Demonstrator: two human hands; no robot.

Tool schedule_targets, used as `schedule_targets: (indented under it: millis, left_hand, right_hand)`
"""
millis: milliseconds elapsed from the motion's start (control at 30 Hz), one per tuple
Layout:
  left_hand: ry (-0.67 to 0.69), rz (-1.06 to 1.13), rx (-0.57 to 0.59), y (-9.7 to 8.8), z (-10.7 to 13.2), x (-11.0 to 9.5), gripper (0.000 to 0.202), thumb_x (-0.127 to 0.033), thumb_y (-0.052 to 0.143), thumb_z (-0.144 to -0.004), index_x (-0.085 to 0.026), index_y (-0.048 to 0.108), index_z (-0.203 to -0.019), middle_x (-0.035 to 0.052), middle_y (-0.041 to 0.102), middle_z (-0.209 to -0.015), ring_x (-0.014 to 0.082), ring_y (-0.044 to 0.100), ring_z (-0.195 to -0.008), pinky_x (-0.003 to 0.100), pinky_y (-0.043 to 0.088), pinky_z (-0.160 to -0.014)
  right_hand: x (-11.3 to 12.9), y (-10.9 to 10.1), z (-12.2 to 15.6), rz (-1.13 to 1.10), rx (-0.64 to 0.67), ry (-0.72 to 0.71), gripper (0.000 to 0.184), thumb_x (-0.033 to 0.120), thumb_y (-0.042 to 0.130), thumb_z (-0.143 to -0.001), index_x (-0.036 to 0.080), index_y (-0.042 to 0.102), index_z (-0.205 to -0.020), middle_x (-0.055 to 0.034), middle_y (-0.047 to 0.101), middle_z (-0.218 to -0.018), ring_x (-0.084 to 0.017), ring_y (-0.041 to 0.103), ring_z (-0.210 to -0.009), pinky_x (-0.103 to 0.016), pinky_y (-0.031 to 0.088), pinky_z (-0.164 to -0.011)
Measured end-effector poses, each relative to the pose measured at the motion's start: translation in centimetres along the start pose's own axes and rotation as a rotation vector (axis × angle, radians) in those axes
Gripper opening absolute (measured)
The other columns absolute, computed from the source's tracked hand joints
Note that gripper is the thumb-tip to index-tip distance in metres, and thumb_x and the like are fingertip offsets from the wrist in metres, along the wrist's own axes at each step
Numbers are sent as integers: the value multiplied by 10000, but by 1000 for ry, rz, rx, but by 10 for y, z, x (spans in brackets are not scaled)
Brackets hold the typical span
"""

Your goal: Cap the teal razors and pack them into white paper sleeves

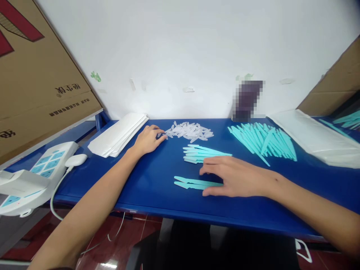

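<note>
My left hand [149, 139] rests at the left edge of a pile of small white plastic caps [191, 131], thumb and index finger pinched around a small white piece at their tips. My right hand [232, 176] hovers low over two slim teal razor-like sticks [194, 183], its thumb and fingers apart. The right ends of those sticks are hidden beneath the palm. Just beyond its fingertips lies a small group of similar teal sticks [197, 153], roughly side by side. A larger heap of teal sticks [266, 140] is farther right.
White flat sleeves [119, 135] lie stacked at left, and clear plastic bags [315, 138] at right. A power strip [42, 172] with a plugged-in cable occupies the blue table's [157, 202] left end. Cardboard boxes [42, 75] flank the table; a white wall [168, 56] stands behind.
</note>
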State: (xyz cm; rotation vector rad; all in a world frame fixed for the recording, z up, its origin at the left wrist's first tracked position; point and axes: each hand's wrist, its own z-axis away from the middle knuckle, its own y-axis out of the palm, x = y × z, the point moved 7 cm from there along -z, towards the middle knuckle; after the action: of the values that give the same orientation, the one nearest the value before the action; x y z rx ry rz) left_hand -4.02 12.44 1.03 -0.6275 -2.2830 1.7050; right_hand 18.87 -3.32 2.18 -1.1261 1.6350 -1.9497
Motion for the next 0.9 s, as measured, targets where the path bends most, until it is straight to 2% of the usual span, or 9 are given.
schedule_targets:
  millis: [167,333,467,600,733,900]
  left_hand:
    - [84,11,71,6,0,-6,467,-514,443,-1002,-211,749,-1182,108,710,-1219,292,641,-1115,407,482,-993]
    - [155,37,98,0,1,-10,372,-397,483,-996,-201,776,-1114,113,729,-1173,278,665,-1077,394,494,-969]
    - [218,155,146,-9,6,-24,283,-332,558,-952,-201,795,-1033,101,739,-1053,224,683,-903,333,515,-836]
    - [246,361,191,-13,10,-43,218,-326,617,-918,-201,788,-967,65,736,-932,158,647,-754,271,487,-700]
    - [221,497,207,-10,11,-51,201,-331,630,-907,-173,754,-918,47,737,-863,142,642,-721,257,477,-664]
    - [78,560,92,-22,6,-31,249,-386,673,-871,-158,764,-913,69,765,-869,171,682,-752,275,519,-675]
  right_hand:
    - [-1,5,3,-171,109,90,288,504,575,-946,237,671,-998,-44,673,-966,-221,596,-903,-313,423,-694]
    - [-6,6,7,-192,213,172,310,532,559,-931,257,688,-987,-31,599,-734,-237,567,-852,-302,386,-644]
    - [-7,5,9,-219,242,193,293,507,584,-904,243,693,-965,-9,574,-714,-177,535,-687,-282,353,-554]
    - [-10,4,12,-199,266,215,229,448,616,-863,247,702,-928,7,544,-665,-165,516,-651,-273,331,-517]
    - [-16,5,19,-191,317,254,215,437,639,-826,256,695,-928,7,564,-746,-151,495,-633,-275,337,-521]
    - [-14,4,22,-219,376,189,182,405,660,-804,238,663,-876,-12,578,-924,-165,524,-791,-279,384,-634]
